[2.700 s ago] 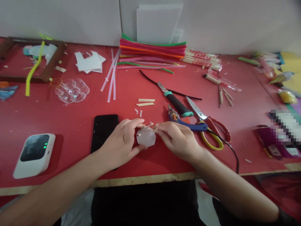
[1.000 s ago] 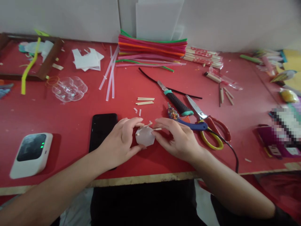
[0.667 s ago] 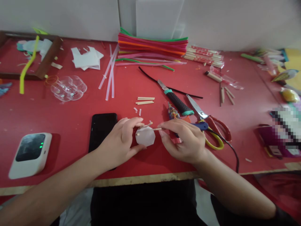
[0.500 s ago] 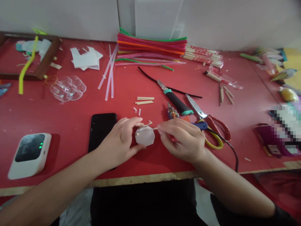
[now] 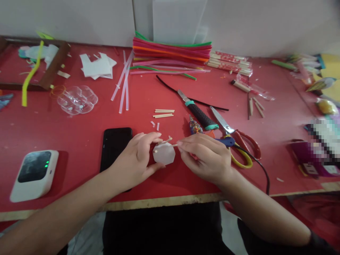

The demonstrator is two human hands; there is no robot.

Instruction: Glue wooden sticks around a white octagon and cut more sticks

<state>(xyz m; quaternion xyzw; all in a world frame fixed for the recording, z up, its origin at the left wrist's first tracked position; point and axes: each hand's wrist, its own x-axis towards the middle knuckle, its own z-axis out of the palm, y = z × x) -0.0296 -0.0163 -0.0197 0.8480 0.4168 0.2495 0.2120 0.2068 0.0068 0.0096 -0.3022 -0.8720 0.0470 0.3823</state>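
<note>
My left hand [image 5: 138, 156] grips a small white octagon-shaped piece [image 5: 164, 154] between thumb and fingers, just above the red table [image 5: 79, 127]. Short wooden sticks poke out of the piece's top edge. My right hand [image 5: 207, 157] is pinched on one thin wooden stick [image 5: 174, 145] whose tip meets the piece's upper right edge. A few more cut sticks [image 5: 164, 113] lie on the table behind my hands.
A black phone [image 5: 115, 145] lies left of my left hand, a white device [image 5: 34, 173] further left. A knife [image 5: 198, 111], scissors [image 5: 233, 134] and a glue gun [image 5: 212, 136] lie to the right. Foam sheets [image 5: 172, 53], clear straws [image 5: 124, 85] and a plastic tray [image 5: 78, 101] sit behind.
My right hand closed from loose fingers into a pinch on the stick and brought it up against the piece's right edge. The left hand held still.
</note>
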